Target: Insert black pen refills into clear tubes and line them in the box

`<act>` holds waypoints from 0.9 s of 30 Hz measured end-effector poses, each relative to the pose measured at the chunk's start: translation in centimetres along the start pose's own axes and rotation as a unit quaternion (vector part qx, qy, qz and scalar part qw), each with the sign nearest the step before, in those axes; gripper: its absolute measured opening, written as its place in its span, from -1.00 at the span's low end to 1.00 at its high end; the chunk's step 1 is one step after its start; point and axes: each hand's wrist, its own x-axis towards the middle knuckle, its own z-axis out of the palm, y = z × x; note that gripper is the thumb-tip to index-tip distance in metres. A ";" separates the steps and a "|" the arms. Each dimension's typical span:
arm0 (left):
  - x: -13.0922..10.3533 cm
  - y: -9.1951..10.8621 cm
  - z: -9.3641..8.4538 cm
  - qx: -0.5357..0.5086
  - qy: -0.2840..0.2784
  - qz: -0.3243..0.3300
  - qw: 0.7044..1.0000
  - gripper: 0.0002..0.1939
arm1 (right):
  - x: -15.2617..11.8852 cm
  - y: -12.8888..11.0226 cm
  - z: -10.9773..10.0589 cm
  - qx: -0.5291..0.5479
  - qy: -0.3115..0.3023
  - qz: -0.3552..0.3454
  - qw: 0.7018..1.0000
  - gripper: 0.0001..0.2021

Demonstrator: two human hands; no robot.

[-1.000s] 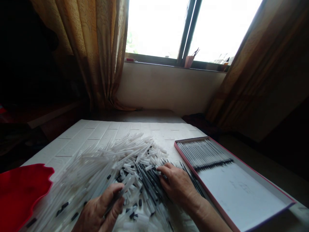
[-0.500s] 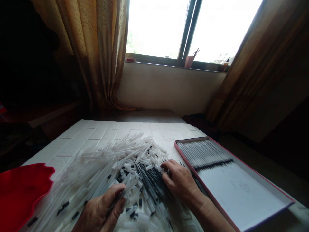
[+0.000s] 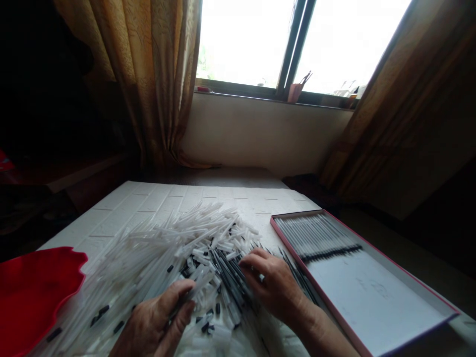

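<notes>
My left hand is at the near edge of a heap of translucent plastic tubes. Its thumb and fingers are closed around a clear plastic tube that points up and away. My right hand is over a bundle of slim black rods in the middle of the heap. Its fingers are curled together at the rods; what lies between the fingertips is hidden. Short clear caps and small black plugs are scattered between the hands. More dark rods lie right of my right hand.
A shallow red-edged box stands at the right, with a row of clear, black-ended pens along its far end. A red scalloped tray is at the left. Behind the white brick-patterned tabletop are curtains and a window.
My right hand has shifted slightly left and nearer, onto the black rods, with its fingers more curled. My left hand has hardly moved. The whole view has shifted slightly.
</notes>
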 end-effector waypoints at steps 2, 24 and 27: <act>0.2 0.2 -0.1 -0.001 0.011 -0.009 1.000 -0.71 | -0.2 -1.0 0.5 0.038 -0.010 -0.068 0.997 -0.86; 1.0 0.3 0.1 0.110 0.052 0.086 0.989 -0.66 | -0.7 -3.3 2.8 0.039 0.026 -0.099 0.994 -0.93; 1.3 0.5 0.0 0.110 0.049 0.096 0.988 -0.66 | -0.8 -3.3 1.9 0.204 0.021 -0.026 0.978 -0.83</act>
